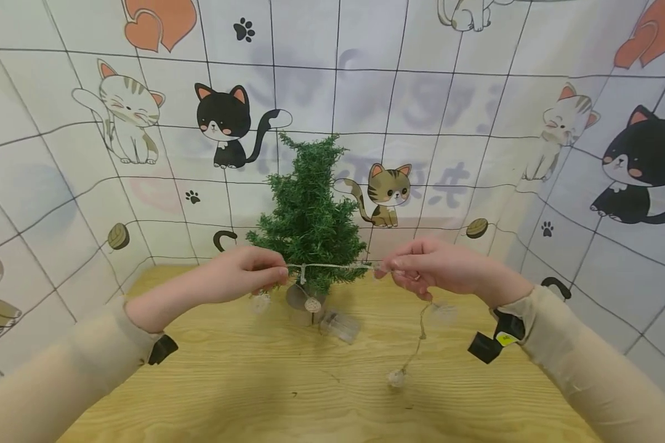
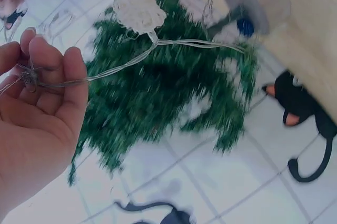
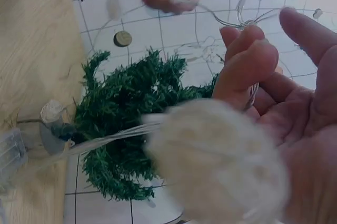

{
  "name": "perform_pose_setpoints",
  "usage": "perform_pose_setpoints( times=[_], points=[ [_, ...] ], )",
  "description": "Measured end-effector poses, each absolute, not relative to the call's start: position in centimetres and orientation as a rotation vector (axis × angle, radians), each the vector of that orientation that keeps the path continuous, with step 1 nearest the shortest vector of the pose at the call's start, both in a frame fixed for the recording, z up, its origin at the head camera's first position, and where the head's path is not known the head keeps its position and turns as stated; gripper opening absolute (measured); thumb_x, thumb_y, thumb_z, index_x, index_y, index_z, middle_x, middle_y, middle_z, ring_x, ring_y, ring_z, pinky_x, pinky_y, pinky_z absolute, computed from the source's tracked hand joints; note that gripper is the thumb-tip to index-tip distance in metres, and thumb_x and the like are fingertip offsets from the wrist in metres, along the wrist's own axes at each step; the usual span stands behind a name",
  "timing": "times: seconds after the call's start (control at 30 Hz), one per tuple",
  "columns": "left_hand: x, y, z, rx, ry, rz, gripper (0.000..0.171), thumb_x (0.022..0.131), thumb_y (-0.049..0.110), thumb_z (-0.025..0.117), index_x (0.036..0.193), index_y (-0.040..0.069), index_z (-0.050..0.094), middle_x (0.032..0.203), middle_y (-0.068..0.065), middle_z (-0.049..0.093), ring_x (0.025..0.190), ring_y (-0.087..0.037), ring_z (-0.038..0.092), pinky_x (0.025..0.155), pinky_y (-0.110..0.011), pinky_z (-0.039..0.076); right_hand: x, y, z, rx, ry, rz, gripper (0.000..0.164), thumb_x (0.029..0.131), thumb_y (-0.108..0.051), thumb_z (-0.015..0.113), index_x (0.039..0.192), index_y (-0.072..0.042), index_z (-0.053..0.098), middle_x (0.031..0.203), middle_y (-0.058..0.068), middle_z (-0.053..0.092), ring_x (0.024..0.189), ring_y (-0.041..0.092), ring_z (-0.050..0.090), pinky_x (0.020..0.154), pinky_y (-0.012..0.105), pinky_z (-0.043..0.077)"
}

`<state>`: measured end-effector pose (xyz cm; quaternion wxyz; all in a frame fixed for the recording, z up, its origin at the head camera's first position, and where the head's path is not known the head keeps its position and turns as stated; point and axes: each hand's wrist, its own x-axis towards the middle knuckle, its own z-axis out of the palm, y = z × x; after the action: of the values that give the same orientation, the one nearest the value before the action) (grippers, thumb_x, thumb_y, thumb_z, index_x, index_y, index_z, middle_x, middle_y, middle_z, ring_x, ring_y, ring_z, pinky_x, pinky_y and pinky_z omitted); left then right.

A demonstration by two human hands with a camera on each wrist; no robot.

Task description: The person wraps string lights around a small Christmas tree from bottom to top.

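Note:
A string of lights (image 1: 335, 266) with pale woven balls stretches between my two hands, in front of a small green artificial tree (image 1: 316, 203). My left hand (image 1: 252, 271) pinches the cord on the left; in the left wrist view, a white ball (image 2: 139, 12) hangs off the wire beside the fingers. On the other side, my right hand (image 1: 440, 269) holds the cord with curled fingers, and wire also runs across its palm. Below it a length dangles with a ball (image 1: 397, 378) at its lower end. One blurred ball (image 3: 216, 163) hangs close to the right wrist camera.
The tree stands in a grey pot (image 1: 305, 306) on a wood-grain table (image 1: 244, 381). A clear plastic battery box (image 1: 340, 326) lies beside the pot. Behind rises a white grid-patterned cloth (image 1: 366, 104) printed with cats. Small dark bits lie near the table's front.

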<state>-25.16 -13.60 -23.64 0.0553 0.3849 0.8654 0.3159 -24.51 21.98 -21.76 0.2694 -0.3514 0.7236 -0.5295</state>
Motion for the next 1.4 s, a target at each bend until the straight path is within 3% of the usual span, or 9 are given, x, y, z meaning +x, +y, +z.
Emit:
perform_pose_setpoints(
  times=[0.2, 0.4, 0.53, 0.63, 0.73, 0.9, 1.03, 1.13, 1.4],
  points=[
    [-23.7, -15.0, -20.8, 1.209, 2.748, 0.988, 0.02, 0.102, 0.019, 0.051, 0.091, 0.019, 0.068, 0.08, 0.002, 0.06, 0.066, -0.018, 0.054, 0.058, -0.031, 0.046, -24.8, 22.9, -22.1, -0.885, 2.06, -1.372, 0.019, 0.1, -0.013, 0.053, 0.103, 0.0, 0.067, 0.068, 0.0, 0.053, 0.058, 0.013, 0.045, 0.054, 0.029, 0.049],
    [-23.4, -16.2, -19.4, 1.261, 2.953, 0.742, 0.022, 0.102, 0.027, 0.051, 0.083, 0.023, 0.061, 0.071, 0.005, 0.051, 0.058, -0.011, 0.043, 0.059, -0.032, 0.039, -25.5, 23.7, -22.3, -0.98, 2.085, -1.366, 0.018, 0.1, -0.01, 0.051, 0.089, -0.009, 0.064, 0.068, -0.002, 0.053, 0.059, 0.013, 0.054, 0.063, 0.039, 0.055],
    [-24.5, -17.4, -19.6, 1.245, 3.117, 0.494, 0.027, 0.102, 0.027, 0.052, 0.076, 0.023, 0.055, 0.062, 0.007, 0.043, 0.054, -0.009, 0.038, 0.057, -0.031, 0.035, -25.8, 23.6, -21.9, -0.916, 2.07, -1.423, 0.021, 0.102, -0.012, 0.048, 0.094, -0.009, 0.067, 0.075, 0.0, 0.057, 0.06, 0.013, 0.053, 0.054, 0.029, 0.047],
    [-25.7, -18.4, -20.3, 1.216, 3.191, 0.393, 0.026, 0.102, 0.025, 0.052, 0.077, 0.022, 0.056, 0.064, 0.009, 0.048, 0.056, -0.009, 0.04, 0.059, -0.032, 0.036, -25.9, 22.8, -21.4, -0.79, 2.103, -1.414, 0.024, 0.102, -0.021, 0.05, 0.108, -0.005, 0.068, 0.082, 0.003, 0.058, 0.058, 0.013, 0.046, 0.052, 0.024, 0.035],
    [-26.7, -19.8, -20.7, 1.17, 3.237, 0.429, 0.021, 0.102, 0.025, 0.051, 0.085, 0.021, 0.063, 0.072, 0.008, 0.057, 0.057, -0.011, 0.043, 0.061, -0.034, 0.038, -26.3, 21.9, -21.1, -0.752, 2.141, -1.356, 0.033, 0.103, -0.027, 0.05, 0.119, -0.002, 0.064, 0.086, 0.005, 0.058, 0.055, 0.011, 0.041, 0.051, 0.024, 0.032],
    [-27.4, -21.7, -20.4, 1.044, 3.302, 0.711, 0.022, 0.103, 0.027, 0.05, 0.099, 0.016, 0.069, 0.083, 0.0, 0.064, 0.062, -0.017, 0.049, 0.061, -0.036, 0.04, -27.0, 21.8, -20.3, -0.708, 2.232, -1.292, 0.032, 0.102, -0.025, 0.051, 0.119, 0.0, 0.061, 0.079, 0.004, 0.057, 0.052, 0.01, 0.035, 0.05, 0.023, 0.028],
    [-27.6, -21.8, -20.1, 0.939, 3.309, 0.981, 0.028, 0.103, 0.031, 0.048, 0.103, 0.015, 0.07, 0.093, -0.005, 0.067, 0.071, -0.021, 0.054, 0.064, -0.039, 0.041, -27.5, 22.2, -19.3, -0.705, 2.371, -1.224, 0.024, 0.1, -0.022, 0.055, 0.107, -0.001, 0.066, 0.066, 0.002, 0.047, 0.052, 0.011, 0.035, 0.051, 0.025, 0.029],
    [-27.7, -21.3, -19.9, 0.897, 3.324, 1.112, 0.031, 0.103, 0.035, 0.047, 0.103, 0.015, 0.07, 0.096, -0.006, 0.068, 0.078, -0.021, 0.057, 0.068, -0.039, 0.041, -28.1, 22.7, -18.5, -0.727, 2.444, -1.224, 0.022, 0.098, -0.019, 0.057, 0.088, 0.0, 0.063, 0.061, 0.002, 0.041, 0.052, 0.013, 0.035, 0.052, 0.027, 0.032],
    [-28.5, -19.9, -19.6, 0.968, 3.34, 1.361, 0.031, 0.102, 0.038, 0.049, 0.097, 0.015, 0.07, 0.068, -0.005, 0.055, 0.052, -0.02, 0.039, 0.056, -0.031, 0.032, -30.2, 23.5, -15.8, -0.705, 2.253, -1.618, 0.033, 0.101, -0.015, 0.045, 0.07, -0.009, 0.053, 0.061, -0.001, 0.045, 0.051, 0.012, 0.032, 0.048, 0.025, 0.027]
  ],
)
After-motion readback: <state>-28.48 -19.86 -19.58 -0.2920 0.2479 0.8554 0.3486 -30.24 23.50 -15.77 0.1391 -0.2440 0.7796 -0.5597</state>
